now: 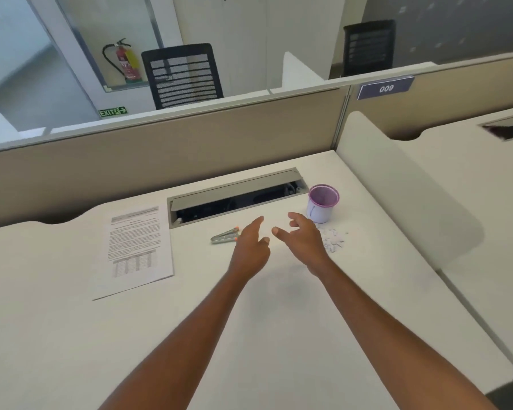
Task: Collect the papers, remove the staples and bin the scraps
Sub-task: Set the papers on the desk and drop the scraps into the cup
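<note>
A stack of printed papers (137,247) lies flat on the white desk (71,335), left of centre. A metal staple remover (224,235) with orange tips lies just left of my left hand (251,250). That hand is open, its fingers pointing away from me, and it holds nothing. My right hand (304,239) hovers open beside it, fingers curled, also holding nothing. Small white paper scraps (333,241) lie scattered just right of my right hand. Behind the scraps a small purple mesh bin (322,202) stands upright.
An open cable tray (234,199) is cut into the desk behind my hands. A beige partition (160,143) closes the back of the desk and a white curved divider (397,184) closes its right side. Black office chairs stand beyond the partition.
</note>
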Tool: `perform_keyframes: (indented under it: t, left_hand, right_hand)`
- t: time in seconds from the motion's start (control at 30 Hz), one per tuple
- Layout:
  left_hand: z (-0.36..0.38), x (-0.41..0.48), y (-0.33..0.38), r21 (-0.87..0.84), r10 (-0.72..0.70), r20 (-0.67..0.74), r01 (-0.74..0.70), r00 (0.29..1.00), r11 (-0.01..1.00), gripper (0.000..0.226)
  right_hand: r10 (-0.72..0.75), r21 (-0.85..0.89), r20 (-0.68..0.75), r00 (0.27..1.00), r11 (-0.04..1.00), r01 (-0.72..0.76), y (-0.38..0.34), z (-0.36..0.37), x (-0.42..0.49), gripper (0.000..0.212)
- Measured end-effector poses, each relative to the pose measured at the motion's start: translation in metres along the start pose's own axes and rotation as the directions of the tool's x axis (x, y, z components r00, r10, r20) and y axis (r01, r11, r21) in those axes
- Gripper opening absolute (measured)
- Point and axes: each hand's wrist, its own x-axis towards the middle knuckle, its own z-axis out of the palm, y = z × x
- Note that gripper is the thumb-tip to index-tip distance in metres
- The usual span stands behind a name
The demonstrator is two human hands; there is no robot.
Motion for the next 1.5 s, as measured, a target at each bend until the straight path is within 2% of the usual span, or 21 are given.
perform_keyframes:
  t: [0.27, 0.37, 0.5, 0.63, 0.77, 0.93, 1.2, 1.37, 1.5]
  left_hand:
    - [0.052, 0.018, 0.025, 0.118, 0.022, 0.151, -0.040, 0.988, 0.992, 0.071]
    - [0.065, 0.025, 0.035, 0.143, 0.002, 0.197, -0.030, 0.980, 0.989, 0.071]
    - [0.084, 0.037, 0.040, 0.196, 0.009, 0.257, -0.061, 0.966, 0.979, 0.069]
    - [0.104, 0.059, 0.031, 0.264, -0.049, 0.314, -0.037, 0.948, 0.964, 0.089]
    - [0.116, 0.079, 0.021, 0.479, -0.083, 0.351, -0.103, 0.933, 0.872, 0.114]
    - [0.122, 0.106, 0.020, 0.598, -0.034, 0.360, -0.203, 0.932, 0.776, 0.123]
    - [0.126, 0.122, 0.025, 0.595, -0.001, 0.353, -0.224, 0.936, 0.772, 0.098]
    - [0.131, 0.116, 0.023, 0.515, 0.034, 0.355, -0.225, 0.934, 0.827, 0.083]
    - [0.134, 0.107, 0.021, 0.421, 0.040, 0.312, -0.176, 0.949, 0.890, 0.062]
  right_hand:
    - [0.057, -0.051, -0.077, 0.995, 0.997, -0.061, 0.034, -0.054, 0.013, 0.070]
    - [0.098, -0.105, -0.085, 0.992, 0.989, -0.107, 0.050, -0.069, 0.022, 0.080]
    - [0.204, -0.284, -0.108, 0.973, 0.931, -0.227, 0.076, -0.085, 0.035, 0.102]
    - [0.279, -0.443, -0.079, 0.957, 0.850, -0.285, 0.100, -0.092, 0.046, 0.108]
    - [0.299, -0.522, -0.058, 0.952, 0.804, -0.284, 0.110, -0.095, 0.058, 0.098]
    - [0.245, -0.542, -0.047, 0.968, 0.808, -0.231, 0.111, -0.090, 0.074, 0.096]
    - [0.145, -0.517, 0.010, 0.989, 0.847, -0.119, 0.108, -0.081, 0.087, 0.095]
    - [0.101, -0.535, 0.061, 0.993, 0.843, -0.053, 0.110, -0.079, 0.089, 0.096]
    - [0.073, -0.530, 0.070, 0.995, 0.848, -0.025, 0.110, -0.075, 0.084, 0.084]
